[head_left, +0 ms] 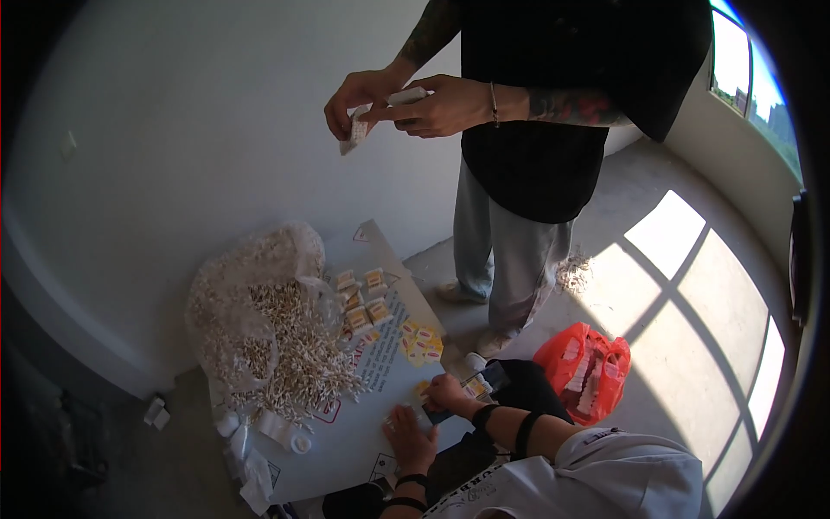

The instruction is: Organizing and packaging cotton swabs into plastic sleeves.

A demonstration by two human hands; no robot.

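My left hand [410,439] rests low over the front of the white printed board, its fingers curled around something small and pale that I cannot make out. Close beside it, my right hand [446,394] has its fingers drawn together near a yellow card; what they hold, if anything, is hidden. Farther left, a heap of loose cotton swabs [298,346] spills out of a large clear plastic bag [229,285]. Several small white-and-yellow boxes [359,318] stand behind my hands, with a spread of yellow cards [421,343] nearer to them. More small packs [475,387] lie by my right wrist.
A co-worker [527,186] in a black top and grey trousers stands across, holding white packs [354,130]. On the floor at the right sits a red plastic bag [586,372] of white packs. Loose swabs [574,272] lie behind the co-worker's feet. A wall [173,173] borders the left.
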